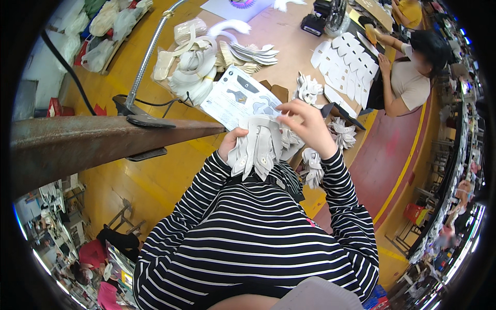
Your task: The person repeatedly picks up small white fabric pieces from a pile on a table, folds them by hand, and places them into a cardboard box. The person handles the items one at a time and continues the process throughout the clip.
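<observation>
Close in front of my body, my left hand [231, 145] grips the left edge of a bundle of white cut pieces [257, 147]. The pieces are strap-like, with pointed lower ends that hang down and fan out. My right hand [309, 123] is raised at the bundle's upper right, its fingers bent and apart, with nothing visible between them. Whether its fingertips touch the bundle I cannot tell. Behind the bundle lies a printed sheet [232, 95] with drawings of grey shapes. More clusters of white pieces [312, 168] are to the right, partly below my right forearm.
Coiled white strips [194, 70] and stacked cream pieces [250, 56] lie on the brown table [289, 31]. Flat white cut-outs [346, 67] are spread farther right, beside a co-worker [413, 77]. A rusty beam [103, 147] juts in from the left, carrying a flexible metal arm [147, 57].
</observation>
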The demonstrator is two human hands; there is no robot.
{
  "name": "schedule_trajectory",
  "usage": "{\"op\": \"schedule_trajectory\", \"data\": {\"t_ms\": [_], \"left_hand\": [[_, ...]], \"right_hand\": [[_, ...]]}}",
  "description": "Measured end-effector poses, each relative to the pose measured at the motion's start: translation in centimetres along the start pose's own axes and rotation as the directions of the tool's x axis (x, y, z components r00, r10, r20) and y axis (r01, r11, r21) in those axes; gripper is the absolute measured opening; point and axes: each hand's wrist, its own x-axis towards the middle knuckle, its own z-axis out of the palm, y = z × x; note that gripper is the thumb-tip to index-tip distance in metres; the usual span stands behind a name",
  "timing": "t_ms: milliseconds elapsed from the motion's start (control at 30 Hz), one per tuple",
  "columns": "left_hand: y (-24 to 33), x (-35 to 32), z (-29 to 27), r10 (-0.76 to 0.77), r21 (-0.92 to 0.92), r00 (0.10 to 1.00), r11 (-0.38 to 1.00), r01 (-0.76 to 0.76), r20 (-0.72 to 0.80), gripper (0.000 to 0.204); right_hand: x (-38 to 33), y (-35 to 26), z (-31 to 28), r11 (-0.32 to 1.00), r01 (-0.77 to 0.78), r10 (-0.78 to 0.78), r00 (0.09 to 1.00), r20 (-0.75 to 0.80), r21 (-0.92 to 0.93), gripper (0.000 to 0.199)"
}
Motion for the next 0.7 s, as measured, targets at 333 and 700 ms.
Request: {"op": "schedule_trajectory", "data": {"t_ms": [333,700], "left_hand": [[-0.4,0.2,0.7,-0.123,0.15,0.992,0.981,0.124,-0.018,0.063],[-0.1,-0.2,-1.1,-0.13,0.146,0.991,0.981,0.125,0.031,0.059]], "right_hand": [[-2.2,-1.6,1.1,0.962,0.24,-0.243,0.97,-0.01,-0.132,0.013],[-2.6,-2.4,2.9,0.999,0.009,-0.011,1.0,-0.024,-0.054,0.018]]}}
